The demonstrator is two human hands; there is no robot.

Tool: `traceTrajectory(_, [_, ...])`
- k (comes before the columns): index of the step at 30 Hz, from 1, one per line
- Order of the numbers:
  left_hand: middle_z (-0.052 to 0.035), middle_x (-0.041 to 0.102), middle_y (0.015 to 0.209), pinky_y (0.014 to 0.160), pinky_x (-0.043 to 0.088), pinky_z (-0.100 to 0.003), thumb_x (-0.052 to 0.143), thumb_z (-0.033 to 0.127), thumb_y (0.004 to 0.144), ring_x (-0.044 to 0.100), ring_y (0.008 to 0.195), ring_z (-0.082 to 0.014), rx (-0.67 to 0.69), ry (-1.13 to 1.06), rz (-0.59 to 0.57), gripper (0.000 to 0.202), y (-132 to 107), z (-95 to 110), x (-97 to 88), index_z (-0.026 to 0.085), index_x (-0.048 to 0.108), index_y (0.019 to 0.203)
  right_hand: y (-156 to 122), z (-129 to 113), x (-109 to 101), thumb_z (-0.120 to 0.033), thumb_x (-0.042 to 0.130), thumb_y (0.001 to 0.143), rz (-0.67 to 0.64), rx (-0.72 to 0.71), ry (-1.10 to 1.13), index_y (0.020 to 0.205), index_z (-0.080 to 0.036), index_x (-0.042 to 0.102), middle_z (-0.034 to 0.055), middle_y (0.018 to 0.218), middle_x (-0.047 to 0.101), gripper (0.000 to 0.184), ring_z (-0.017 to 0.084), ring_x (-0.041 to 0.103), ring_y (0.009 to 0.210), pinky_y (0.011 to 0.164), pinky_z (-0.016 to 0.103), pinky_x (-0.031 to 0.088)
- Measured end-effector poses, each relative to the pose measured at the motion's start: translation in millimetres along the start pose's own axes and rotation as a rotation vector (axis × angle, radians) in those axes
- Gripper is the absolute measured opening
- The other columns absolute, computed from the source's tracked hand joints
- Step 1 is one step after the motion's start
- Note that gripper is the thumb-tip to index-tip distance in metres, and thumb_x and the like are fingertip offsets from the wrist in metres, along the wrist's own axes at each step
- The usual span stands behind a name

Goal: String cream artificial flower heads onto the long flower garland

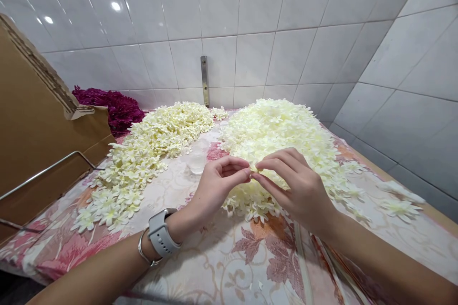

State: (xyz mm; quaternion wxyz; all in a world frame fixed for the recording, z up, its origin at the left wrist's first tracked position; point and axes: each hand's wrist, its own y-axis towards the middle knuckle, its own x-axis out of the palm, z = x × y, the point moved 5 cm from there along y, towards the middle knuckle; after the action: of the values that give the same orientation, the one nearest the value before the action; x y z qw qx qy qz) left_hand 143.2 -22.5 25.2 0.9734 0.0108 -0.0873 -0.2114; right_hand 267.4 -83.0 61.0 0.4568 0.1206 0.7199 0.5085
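Observation:
My left hand point(220, 181), with a watch and bangle at its wrist, is closed in a pinch at the middle of the view. Facing it, my right hand point(300, 186) also pinches, its fingertips meeting those of the left. Between them shows a small pale yellow flower piece point(254, 169), mostly hidden by the fingers. Directly behind and below the hands spreads a large heap of cream artificial flowers point(279, 124). To the left lies a second heap of yellowish-white flowers point(161, 128), its blooms trailing toward the front. A clear small cup point(196, 163) stands near my left hand.
A patterned tablecloth point(200, 267) covers the table. At left stand a cardboard box point(39, 119) and a bent metal rod point(46, 171). Dark magenta flowers point(114, 107) lie behind the box. Loose flowers point(400, 207) rest at right. White tiled walls point(254, 57) close off the back and right.

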Motion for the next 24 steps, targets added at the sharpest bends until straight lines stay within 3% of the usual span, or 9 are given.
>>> traceTrajectory(9, [0.0012,0.066,0.072,0.07,0.048,-0.021,0.078,0.024,0.062,0.062,0.071,-0.0104,0.001,0.027,-0.047,0.018,-2,0,1.9,0.016,0.066,0.072,-4,18,3,-0.013,0.06,0.081,-0.146,0.369,0.288,0.074,-0.021,0.063,0.0011,0.073,0.067,0.011,0.016,0.058,0.07,0.064,0.029,0.047])
traceTrajectory(16, [-0.0003,0.066,0.074,0.072,0.048,-0.024,0.075,0.021,0.065,0.062,0.071,-0.0111,-0.055,0.007,-0.026,0.014,-2,-1,0.4,0.015,0.067,0.076,-6,18,4,-0.02,0.058,0.082,-0.163,0.48,0.339,0.072,-0.02,0.06,0.0003,0.069,0.061,0.011,0.014,0.056,0.066,0.062,0.028,0.044])
traceTrajectory(24, [0.0001,0.064,0.073,0.075,0.049,-0.027,0.073,0.022,0.066,0.061,0.072,-0.0119,-0.019,-0.03,0.011,0.011,1,-2,-2.5,0.015,0.065,0.072,-6,22,8,-0.029,0.055,0.085,-0.166,0.579,0.463,0.078,-0.02,0.061,0.0027,0.076,0.064,0.013,0.016,0.058,0.071,0.064,0.029,0.047])
